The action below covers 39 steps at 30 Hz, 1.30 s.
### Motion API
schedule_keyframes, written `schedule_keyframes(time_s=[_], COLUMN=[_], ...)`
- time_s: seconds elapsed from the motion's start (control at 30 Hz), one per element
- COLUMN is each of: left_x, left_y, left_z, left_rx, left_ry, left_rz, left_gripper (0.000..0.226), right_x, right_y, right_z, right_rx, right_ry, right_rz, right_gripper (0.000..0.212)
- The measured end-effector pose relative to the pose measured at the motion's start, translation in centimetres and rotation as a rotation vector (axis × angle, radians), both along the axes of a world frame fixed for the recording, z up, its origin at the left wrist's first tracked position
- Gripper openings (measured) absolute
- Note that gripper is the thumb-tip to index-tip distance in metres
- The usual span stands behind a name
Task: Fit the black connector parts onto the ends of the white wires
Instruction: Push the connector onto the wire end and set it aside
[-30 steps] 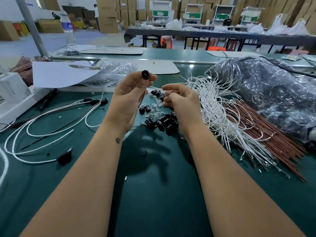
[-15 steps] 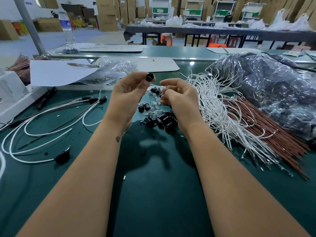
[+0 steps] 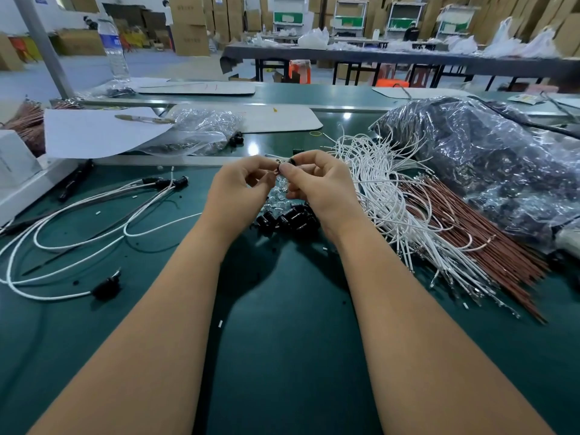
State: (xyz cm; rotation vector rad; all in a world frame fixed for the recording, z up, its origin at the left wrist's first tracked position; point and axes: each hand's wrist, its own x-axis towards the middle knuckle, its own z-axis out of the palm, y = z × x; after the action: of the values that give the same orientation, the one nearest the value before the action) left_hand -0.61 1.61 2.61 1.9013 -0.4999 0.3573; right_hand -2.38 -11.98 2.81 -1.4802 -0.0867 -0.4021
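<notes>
Both hands met above the dark green matte tabletop (image 3: 282,356), fingertips together. The right hand (image 3: 317,186) pinched a small black round connector part (image 3: 292,161) between thumb and forefinger, and the left hand (image 3: 238,189) had its fingers curled toward the same spot, pinching a tiny glinting metal piece (image 3: 277,169) against that part; what exactly the piece was could not be told. No white wire could be seen in either grip.

Just below the hands, partly hidden by the wrists, lay a heap of glossy black cylindrical connector parts (image 3: 290,219), and beside them a scatter of small clear glassy pieces (image 3: 277,196). To the right spread a thick, tangled bundle of thin white wires with metal tips (image 3: 392,196), touching a straight-laid sheaf of reddish-brown wires (image 3: 477,227). Beyond those bulged a large crinkled clear plastic bag of dark parts (image 3: 489,164).

To the left, several long white wires already fitted with black ends (image 3: 94,227) looped loosely over the tabletop, one black end lying near the front (image 3: 106,287). Further back sat a smaller crumpled clear plastic bag (image 3: 201,130), a curved sheet of white paper (image 3: 94,136), and a clear plastic water bottle (image 3: 114,51) standing upright near a slanted grey metal post (image 3: 44,45).
</notes>
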Motion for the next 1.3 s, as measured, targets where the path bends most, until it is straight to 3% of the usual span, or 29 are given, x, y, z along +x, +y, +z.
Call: schedule_keyframes(time_s=[0.13, 0.27, 0.73, 1.0, 1.3], left_x=[0.3, 0.3, 0.1, -0.1, 0.1], left_y=[-0.1, -0.5, -0.7, -0.3, 0.2], left_z=[-0.3, -0.4, -0.6, 0.1, 0.0], left_rx=[0.038, -0.055, -0.093, -0.177, -0.151], left_ry=[0.019, 0.074, 0.094, 0.154, 0.147], left_rz=[0.055, 0.085, 0.030, -0.039, -0.018], left_gripper=[0.002, 0.008, 0.005, 0.037, 0.029], right_x=[0.1, 0.2, 0.1, 0.2, 0.2], right_y=[-0.2, 0.1, 0.8, 0.7, -1.0], right_z=[-0.1, -0.2, -0.6, -0.3, -0.1], right_rx=[0.045, -0.006, -0.165, -0.136, -0.068], right_ry=[0.018, 0.046, 0.058, 0.061, 0.045], right_rz=[-0.011, -0.012, -0.059, -0.040, -0.079], right_gripper=[0.006, 0.003, 0.005, 0.011, 0.012])
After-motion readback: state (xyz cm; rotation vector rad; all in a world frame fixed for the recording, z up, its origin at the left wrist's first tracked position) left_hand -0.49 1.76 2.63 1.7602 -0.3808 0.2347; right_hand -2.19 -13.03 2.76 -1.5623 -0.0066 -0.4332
